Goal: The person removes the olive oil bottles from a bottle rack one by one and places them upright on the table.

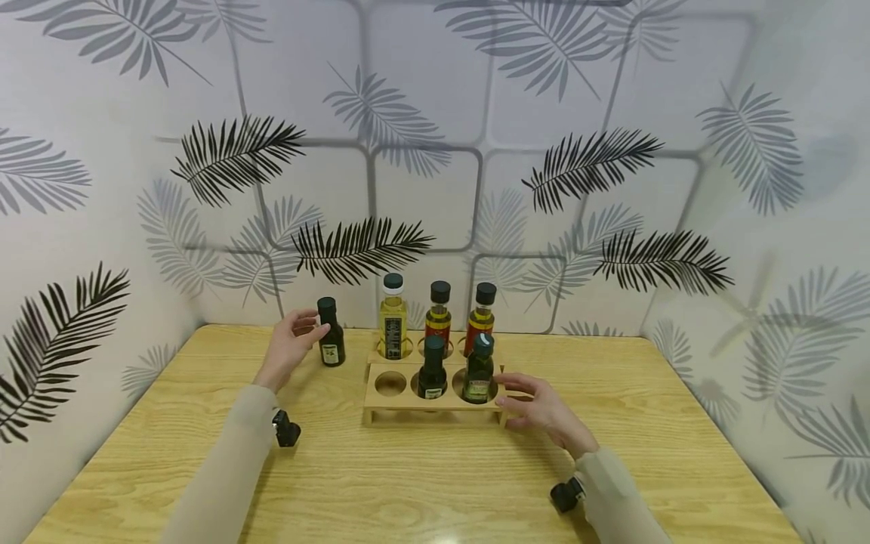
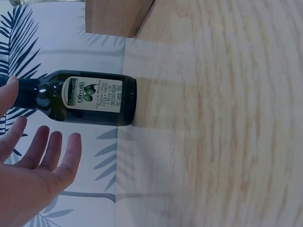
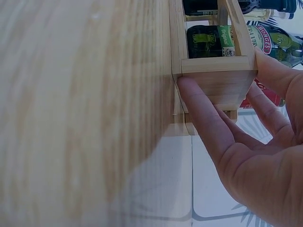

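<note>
A small dark olive oil bottle (image 2: 94,97) with a cream label stands upright on the table, left of the wooden rack (image 1: 435,404). My left hand (image 1: 291,344) is beside this bottle, its fingers spread and not wrapped round it. The thumb lies over the neck area; whether it touches I cannot tell. At the rack's right end, my right hand (image 1: 537,408) has its fingers extended against the wooden side panel (image 3: 218,82). A dark green bottle (image 1: 479,381) and another small dark bottle (image 1: 432,374) sit in the front row, whose left hole is vacant.
Along the rack's back row stand a clear bottle of yellow oil (image 1: 393,321) and two red-labelled bottles (image 1: 438,321), (image 1: 481,321) with dark caps. Leaf-patterned walls (image 1: 435,98) enclose the wooden table (image 1: 408,483) at the back and sides.
</note>
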